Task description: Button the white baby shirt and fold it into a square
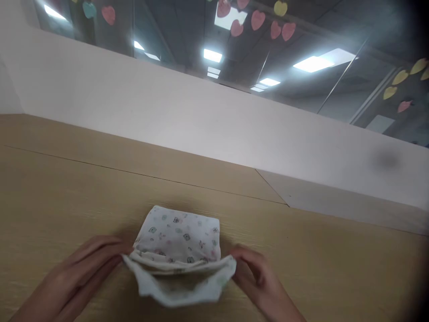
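Note:
A small white cloth (pixel 179 243) with tiny printed figures lies folded on the wooden table (pixel 83 197). Its near layer is pulled up and toward me, forming a loose flap. My left hand (pixel 80 273) pinches the cloth's left near corner with fingers pressed together. My right hand (pixel 258 277) pinches the right near corner in the same way. Both hands are a little blurred.
A white wall panel (pixel 201 116) rises behind the table, with glass above it showing ceiling lights and paper hearts (pixel 258 20). A lighter grey section (pixel 335 201) adjoins the table at the far right.

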Tool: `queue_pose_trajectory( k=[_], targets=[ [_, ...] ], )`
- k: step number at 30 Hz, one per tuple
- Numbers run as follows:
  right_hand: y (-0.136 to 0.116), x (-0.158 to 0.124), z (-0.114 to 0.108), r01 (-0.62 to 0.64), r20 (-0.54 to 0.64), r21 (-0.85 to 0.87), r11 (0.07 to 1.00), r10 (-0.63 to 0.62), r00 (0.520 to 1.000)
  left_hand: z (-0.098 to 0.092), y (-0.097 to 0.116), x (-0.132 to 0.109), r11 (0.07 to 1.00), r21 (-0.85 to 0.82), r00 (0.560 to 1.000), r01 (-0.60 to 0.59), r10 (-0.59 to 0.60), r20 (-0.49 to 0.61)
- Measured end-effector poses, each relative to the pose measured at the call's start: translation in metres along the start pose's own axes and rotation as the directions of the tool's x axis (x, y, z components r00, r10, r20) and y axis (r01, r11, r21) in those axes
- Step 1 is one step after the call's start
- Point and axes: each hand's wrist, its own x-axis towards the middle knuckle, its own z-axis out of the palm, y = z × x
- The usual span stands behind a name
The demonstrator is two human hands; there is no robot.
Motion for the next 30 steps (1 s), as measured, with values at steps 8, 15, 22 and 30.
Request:
queue_pose_trajectory(
  k=[8,15,22,30],
  targets=[
    [0.040,0.092,0.003,-0.344,0.020,-0.021,0.939,0.344,0.939,0.018,0.001,0.107,0.993,0.109,0.989,0.039,-0.054,0.139],
    [0.065,0.109,0.011,-0.434,0.099,-0.042,0.900,0.436,0.895,0.064,-0.032,0.129,0.991,-0.047,0.953,0.125,-0.106,0.284],
    [0.085,0.118,0.020,-0.396,-0.071,-0.096,0.913,0.391,0.918,0.067,-0.039,0.127,0.983,0.055,0.952,0.174,-0.182,0.248],
    [0.104,0.113,0.028,-0.252,-0.212,-0.223,0.942,0.206,0.956,0.037,0.023,0.071,1.000,0.022,0.991,-0.008,0.005,0.137]
  ],
)
